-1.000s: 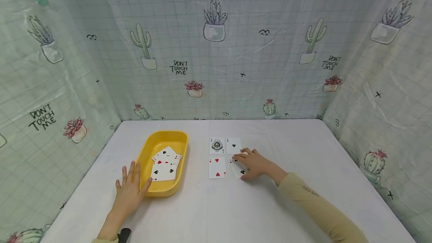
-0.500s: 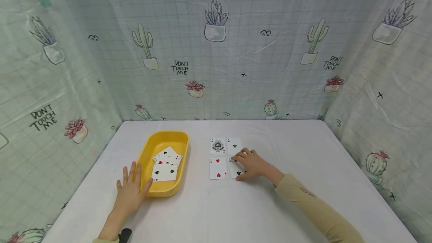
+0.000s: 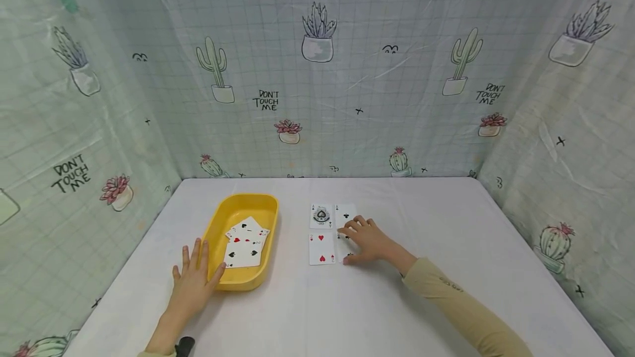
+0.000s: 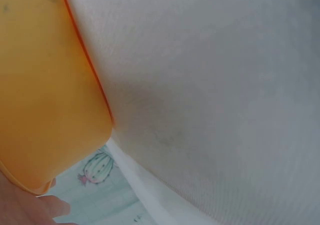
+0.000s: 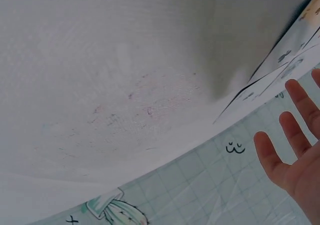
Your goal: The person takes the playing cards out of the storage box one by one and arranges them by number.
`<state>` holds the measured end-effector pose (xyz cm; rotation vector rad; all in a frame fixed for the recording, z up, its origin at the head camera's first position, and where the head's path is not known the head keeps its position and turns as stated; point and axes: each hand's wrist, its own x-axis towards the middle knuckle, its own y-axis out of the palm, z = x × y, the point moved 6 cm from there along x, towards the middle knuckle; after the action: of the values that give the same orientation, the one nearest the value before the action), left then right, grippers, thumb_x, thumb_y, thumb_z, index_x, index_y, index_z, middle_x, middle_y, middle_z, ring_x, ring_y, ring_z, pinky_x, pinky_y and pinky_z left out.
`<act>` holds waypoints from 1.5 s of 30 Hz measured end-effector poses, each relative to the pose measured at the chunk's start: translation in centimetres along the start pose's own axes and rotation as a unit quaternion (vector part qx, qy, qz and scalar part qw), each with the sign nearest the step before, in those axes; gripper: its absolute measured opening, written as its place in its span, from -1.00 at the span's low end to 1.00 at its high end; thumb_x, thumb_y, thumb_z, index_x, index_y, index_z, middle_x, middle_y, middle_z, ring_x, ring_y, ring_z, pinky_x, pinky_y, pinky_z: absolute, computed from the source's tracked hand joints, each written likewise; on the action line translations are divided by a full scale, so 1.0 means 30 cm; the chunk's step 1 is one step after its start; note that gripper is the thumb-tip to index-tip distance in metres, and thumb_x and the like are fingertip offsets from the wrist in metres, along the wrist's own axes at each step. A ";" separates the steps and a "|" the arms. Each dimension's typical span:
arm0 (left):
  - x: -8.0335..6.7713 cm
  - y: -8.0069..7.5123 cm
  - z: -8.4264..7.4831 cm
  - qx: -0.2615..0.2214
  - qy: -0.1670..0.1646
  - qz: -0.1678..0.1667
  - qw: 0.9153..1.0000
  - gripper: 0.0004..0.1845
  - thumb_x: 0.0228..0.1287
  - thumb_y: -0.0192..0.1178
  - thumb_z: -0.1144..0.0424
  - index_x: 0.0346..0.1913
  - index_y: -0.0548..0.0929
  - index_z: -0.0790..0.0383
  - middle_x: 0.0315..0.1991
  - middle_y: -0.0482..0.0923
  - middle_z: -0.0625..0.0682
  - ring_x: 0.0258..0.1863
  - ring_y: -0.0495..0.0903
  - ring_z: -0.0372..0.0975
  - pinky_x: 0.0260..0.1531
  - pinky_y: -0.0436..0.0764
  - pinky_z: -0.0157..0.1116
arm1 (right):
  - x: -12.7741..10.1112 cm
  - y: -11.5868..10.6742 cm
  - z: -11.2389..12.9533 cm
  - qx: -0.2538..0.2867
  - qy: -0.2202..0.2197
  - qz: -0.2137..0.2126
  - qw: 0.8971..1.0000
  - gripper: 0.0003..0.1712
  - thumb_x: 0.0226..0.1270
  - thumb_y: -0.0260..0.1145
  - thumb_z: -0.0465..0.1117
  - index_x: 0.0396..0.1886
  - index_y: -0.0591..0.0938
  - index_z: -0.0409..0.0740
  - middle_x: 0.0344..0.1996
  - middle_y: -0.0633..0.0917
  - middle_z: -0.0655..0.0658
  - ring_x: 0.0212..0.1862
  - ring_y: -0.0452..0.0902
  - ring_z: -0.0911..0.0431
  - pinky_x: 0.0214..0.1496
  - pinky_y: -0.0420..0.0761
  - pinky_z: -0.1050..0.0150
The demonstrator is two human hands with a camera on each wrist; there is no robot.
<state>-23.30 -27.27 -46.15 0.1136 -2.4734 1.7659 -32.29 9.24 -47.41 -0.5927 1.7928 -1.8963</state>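
A club card point(image 3: 345, 249) lies under the right hand point(image 3: 366, 240), whose spread fingers press it flat. The left hand point(image 3: 194, 282) rests open, touching the tray's point(image 3: 221, 215) near left rim.

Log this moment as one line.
left hand: flat against tray | right hand: pressing club card beside heart card | tray: loose cards

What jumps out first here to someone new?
The yellow tray left of centre, loose cards inside, the left hand against its near corner. Right of it, four face-up cards form a square, the right hand resting on the near-right one.
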 end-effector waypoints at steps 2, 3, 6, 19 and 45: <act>0.001 0.001 0.000 0.002 -0.001 0.001 1.000 -0.17 0.30 -0.20 -0.14 0.37 -0.17 0.40 0.38 -0.23 0.36 0.32 -0.33 0.30 0.05 -0.16 0.40 | 0.003 -0.010 0.008 -0.002 -0.010 -0.009 1.000 -0.16 -0.04 0.22 0.34 0.23 0.34 0.06 0.07 0.43 -0.01 0.17 0.18 0.03 0.09 0.29 -0.04; 0.000 0.000 0.000 0.003 -0.002 0.001 1.000 -0.17 0.30 -0.20 -0.14 0.37 -0.17 0.39 0.38 -0.23 0.36 0.32 -0.32 0.30 0.05 -0.16 0.40 | 0.004 -0.018 0.014 -0.002 -0.015 -0.012 1.000 -0.18 -0.02 0.21 0.33 0.22 0.34 0.06 0.08 0.43 -0.02 0.16 0.19 0.03 0.08 0.30 -0.04; -0.001 -0.001 0.000 0.005 -0.001 -0.001 1.000 -0.18 0.30 -0.18 -0.12 0.37 -0.17 0.40 0.37 -0.22 0.36 0.32 -0.31 0.31 0.05 -0.16 0.40 | 0.010 -0.037 0.035 0.010 -0.033 -0.019 0.999 -0.24 0.05 0.18 0.29 0.22 0.35 0.04 0.11 0.42 -0.05 0.17 0.18 0.00 0.07 0.31 -0.07; 0.007 0.005 0.006 0.006 -0.004 0.003 1.000 -0.17 0.30 -0.21 -0.15 0.37 -0.18 0.40 0.38 -0.25 0.35 0.32 -0.30 0.31 0.06 -0.16 0.40 | 0.068 -0.117 0.181 0.048 -0.098 -0.039 0.993 -0.41 0.20 0.12 0.15 0.20 0.36 0.07 0.19 0.35 -0.08 0.20 0.15 0.00 0.12 0.33 -0.10; 0.008 0.002 0.005 0.011 -0.006 -0.011 1.000 -0.17 0.27 -0.13 -0.11 0.36 -0.12 0.40 0.37 -0.20 0.36 0.32 -0.27 0.31 0.06 -0.14 0.40 | 0.292 -0.156 0.534 0.012 -0.132 -0.055 0.990 -0.41 0.18 0.12 0.17 0.19 0.38 0.07 0.16 0.40 0.01 0.18 0.17 0.08 0.09 0.36 0.11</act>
<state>-23.54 -27.39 -46.22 0.1521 -2.4530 1.7888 -29.90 -8.62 -41.85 -0.9064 1.5953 -1.8085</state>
